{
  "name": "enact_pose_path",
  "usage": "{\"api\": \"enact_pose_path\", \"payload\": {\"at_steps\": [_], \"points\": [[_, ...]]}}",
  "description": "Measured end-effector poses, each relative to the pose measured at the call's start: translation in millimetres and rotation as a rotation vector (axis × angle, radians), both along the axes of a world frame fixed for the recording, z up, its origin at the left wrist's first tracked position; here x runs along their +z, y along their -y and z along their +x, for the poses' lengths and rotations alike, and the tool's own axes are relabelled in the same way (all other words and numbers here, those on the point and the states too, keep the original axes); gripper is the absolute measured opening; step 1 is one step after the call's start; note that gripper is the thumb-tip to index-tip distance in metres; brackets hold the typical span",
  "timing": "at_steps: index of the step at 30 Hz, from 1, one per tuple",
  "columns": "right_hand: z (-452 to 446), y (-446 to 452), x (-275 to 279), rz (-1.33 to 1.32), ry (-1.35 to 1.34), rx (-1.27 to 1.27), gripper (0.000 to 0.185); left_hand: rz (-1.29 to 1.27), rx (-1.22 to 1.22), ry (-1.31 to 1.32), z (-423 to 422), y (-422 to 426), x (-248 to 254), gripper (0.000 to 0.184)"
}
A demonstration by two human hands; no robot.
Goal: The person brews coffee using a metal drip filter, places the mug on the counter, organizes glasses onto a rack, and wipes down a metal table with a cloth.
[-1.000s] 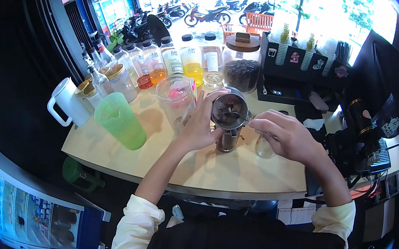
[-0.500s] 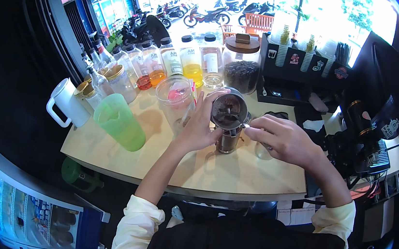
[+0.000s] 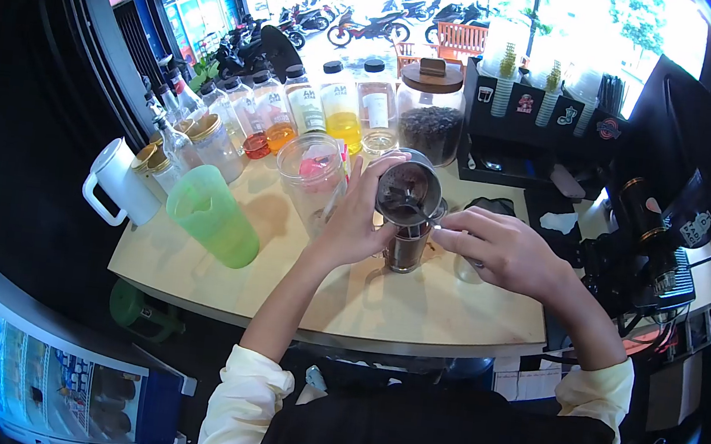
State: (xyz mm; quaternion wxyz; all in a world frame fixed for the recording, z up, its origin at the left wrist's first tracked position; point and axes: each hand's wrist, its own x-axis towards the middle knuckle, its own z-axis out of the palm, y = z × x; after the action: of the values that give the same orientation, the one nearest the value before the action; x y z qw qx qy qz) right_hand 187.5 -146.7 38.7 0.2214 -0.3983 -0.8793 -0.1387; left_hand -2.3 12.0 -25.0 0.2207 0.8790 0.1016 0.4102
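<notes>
My left hand (image 3: 350, 213) is wrapped round a round metal cup (image 3: 409, 178), which is tilted so its mouth faces me. Dark brown contents cling inside it, mostly low near the rim. With closed fingers, my right hand (image 3: 504, 248) grips a spoon (image 3: 431, 220), its tip in the cup's mouth. Right below the cup, a clear glass (image 3: 405, 255) stands upright on the table, with dark brown stuff inside. Left of my left hand is a wide clear plastic container (image 3: 296, 172) with something pink in it.
A translucent green pitcher (image 3: 215, 218) and a white jug (image 3: 121, 184) stand at the left. Along the back are several bottles (image 3: 340, 103), a wooden-lidded jar of dark beans (image 3: 428, 130) and a black cup rack (image 3: 503, 134). A coffee machine (image 3: 646, 261) sits at the right.
The metal cup is tipped further towards the glass, and less of the dark brown contents shows inside it. My right hand and the spoon have shifted slightly.
</notes>
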Motion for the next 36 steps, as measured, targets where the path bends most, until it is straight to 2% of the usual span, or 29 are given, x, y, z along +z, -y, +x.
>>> {"api": "enact_pose_path", "payload": {"at_steps": [8, 11, 14, 16, 25, 27, 36], "points": [[2.6, 2.0, 3.9, -0.019, 0.056, 0.015, 0.033, 0.018, 0.024, -0.011, -0.7, 2.1, -0.3, 0.082], [3.1, 4.2, 7.1, 0.005, 0.056, -0.013, 0.029, 0.1, 0.033, -0.022, -0.1, 2.0, 0.5, 0.081], [3.4, 3.7, 6.5, 0.001, 0.045, -0.023, 0.028, 0.015, 0.018, -0.016, -1.4, 4.2, -0.3, 0.083], [-1.3, 3.5, 2.0, -0.001, 0.057, 0.003, 0.028, 0.172, 0.073, -0.051, -2.0, 4.8, 2.3, 0.082], [-3.2, 5.4, -1.7, -0.031, 0.031, 0.032, 0.028, 0.095, 0.042, -0.046, -2.0, 9.6, 0.3, 0.081], [-4.0, 7.0, -1.1, 0.044, -0.038, 0.011, 0.029, 0.106, 0.04, -0.035, -1.3, 6.5, -2.2, 0.082], [-6.9, 15.0, 1.5, 0.002, -0.09, 0.015, 0.032, 0.134, 0.039, 0.004, -2.2, 7.6, 0.2, 0.082]]}}
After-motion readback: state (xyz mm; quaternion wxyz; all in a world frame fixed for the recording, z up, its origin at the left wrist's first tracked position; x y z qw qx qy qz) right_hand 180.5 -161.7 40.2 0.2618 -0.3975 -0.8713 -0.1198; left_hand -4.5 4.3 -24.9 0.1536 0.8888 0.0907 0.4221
